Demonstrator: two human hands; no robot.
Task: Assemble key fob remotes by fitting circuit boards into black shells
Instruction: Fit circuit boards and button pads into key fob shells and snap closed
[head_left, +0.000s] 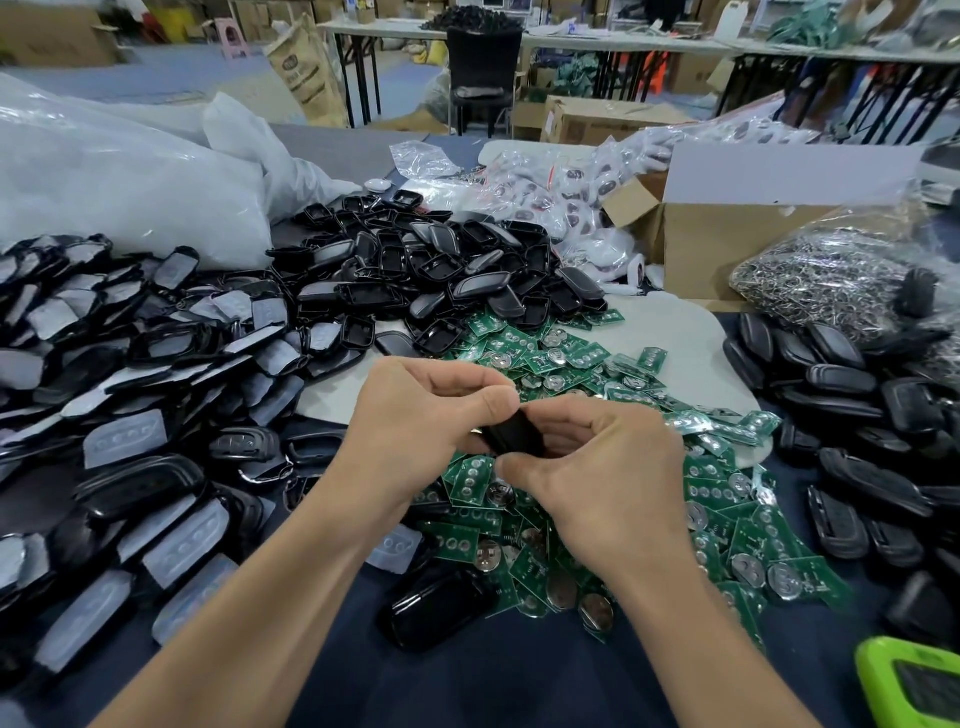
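Both hands pinch one small black plastic key fob shell (511, 435) above the heap of green circuit boards (727, 519). The left hand (426, 415) and right hand (597, 467) curl round its ends, and its long axis runs across between them. Black shell piles (441, 270) crowd the dark blue tabletop (493, 686), with long worktables (623, 44) in the room behind.

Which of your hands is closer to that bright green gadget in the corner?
Right. The right hand is up and left of the green gadget; the left hand lies farther left, both gripping one black shell.
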